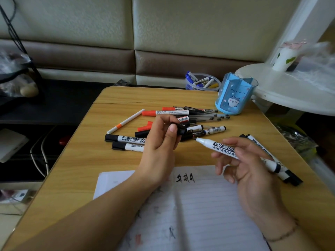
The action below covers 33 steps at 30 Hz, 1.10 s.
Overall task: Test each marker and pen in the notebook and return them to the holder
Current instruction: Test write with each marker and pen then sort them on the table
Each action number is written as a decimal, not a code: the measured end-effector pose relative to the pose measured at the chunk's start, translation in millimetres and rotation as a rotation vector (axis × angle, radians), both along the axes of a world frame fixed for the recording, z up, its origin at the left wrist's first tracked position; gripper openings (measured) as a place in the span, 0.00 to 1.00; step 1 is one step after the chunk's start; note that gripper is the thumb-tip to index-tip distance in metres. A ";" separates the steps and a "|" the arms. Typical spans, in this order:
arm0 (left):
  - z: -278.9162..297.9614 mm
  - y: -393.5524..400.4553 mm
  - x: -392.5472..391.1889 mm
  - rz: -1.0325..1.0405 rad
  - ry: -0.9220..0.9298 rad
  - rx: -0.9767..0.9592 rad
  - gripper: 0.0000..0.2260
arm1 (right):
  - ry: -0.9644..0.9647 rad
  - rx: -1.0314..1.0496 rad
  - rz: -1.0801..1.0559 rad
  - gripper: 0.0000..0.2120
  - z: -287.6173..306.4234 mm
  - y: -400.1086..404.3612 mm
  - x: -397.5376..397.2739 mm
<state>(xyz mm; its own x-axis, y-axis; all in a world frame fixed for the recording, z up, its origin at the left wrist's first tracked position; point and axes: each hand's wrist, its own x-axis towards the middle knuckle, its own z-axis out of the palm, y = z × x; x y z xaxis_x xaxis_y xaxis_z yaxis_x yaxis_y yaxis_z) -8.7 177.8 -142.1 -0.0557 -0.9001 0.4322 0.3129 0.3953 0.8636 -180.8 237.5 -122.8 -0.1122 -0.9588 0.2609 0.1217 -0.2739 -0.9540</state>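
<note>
Most pens and markers lie loose on the light wooden desk (87, 160); the open lined notebook (208, 205) shows a few test scribbles, and the blue cartoon holder (233, 98) looks empty. Right hand (253, 171) grips an uncapped white whiteboard marker (223, 148); left hand (159, 147) pinches its black cap (181, 128).

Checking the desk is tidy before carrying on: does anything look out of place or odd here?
The blue holder looks empty, while markers and pens lie in a loose heap on the table. The marker in the right hand is uncapped.
</note>
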 end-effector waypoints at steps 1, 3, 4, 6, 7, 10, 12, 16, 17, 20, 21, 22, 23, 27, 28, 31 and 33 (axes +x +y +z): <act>0.2 0.4 -0.4 -0.010 -0.005 -0.012 0.04 | -0.002 -0.005 0.006 0.08 0.7 -0.1 0.8; 0.0 0.7 -1.0 -0.032 -0.016 -0.036 0.04 | 0.006 -0.017 0.025 0.07 4.6 0.8 2.7; 0.1 0.9 -1.0 -0.047 -0.017 -0.044 0.04 | 0.016 -0.021 0.032 0.09 5.1 0.8 2.9; 0.3 1.8 -0.8 -0.083 -0.012 -0.051 0.04 | 0.034 -0.017 0.045 0.18 5.9 1.5 3.8; 0.5 2.7 -1.1 -0.106 -0.009 -0.058 0.03 | 0.042 -0.015 0.040 0.20 6.7 2.0 4.8; 0.6 4.6 -1.8 -0.174 0.008 -0.084 0.03 | 0.041 -0.012 0.043 0.21 7.5 3.6 6.8; 0.4 4.1 -1.9 -0.197 0.033 -0.092 0.03 | 0.022 -0.011 0.040 0.21 8.1 4.7 7.4; 2.9 4.3 -1.9 -0.235 0.038 -0.092 0.03 | 0.007 -0.003 0.042 0.20 10.0 6.0 7.2; 3.3 4.7 -2.2 -0.235 0.028 -0.089 0.03 | 0.009 0.000 0.044 0.20 9.9 6.0 6.7; 4.5 6.0 -2.3 -0.221 -0.017 -0.093 0.03 | 0.013 0.019 0.053 0.20 9.9 6.3 4.9; 4.5 6.5 -2.3 -0.220 -0.027 -0.102 0.03 | 0.008 0.030 0.058 0.20 9.7 6.3 4.2; 4.4 6.8 -2.2 -0.222 -0.033 -0.112 0.04 | 0.006 0.040 0.063 0.21 9.8 6.4 3.6; 4.3 7.0 -1.9 -0.223 -0.042 -0.120 0.05 | 0.009 0.048 0.068 0.21 10.0 6.5 3.1; 2.4 5.0 -0.5 -0.193 -0.069 -0.125 0.04 | 0.082 0.021 0.099 0.18 11.2 2.9 0.1; 1.0 4.1 -0.6 -0.172 -0.077 -0.119 0.03 | 0.100 0.009 0.104 0.15 11.8 1.8 -1.7; -1.5 3.5 -2.5 -0.103 -0.137 -0.112 0.05 | 0.152 -0.025 0.058 0.16 13.8 3.0 -9.8; -2.1 3.9 -3.0 -0.071 -0.199 -0.118 0.04 | 0.318 -0.047 -0.066 0.12 14.2 5.2 -16.6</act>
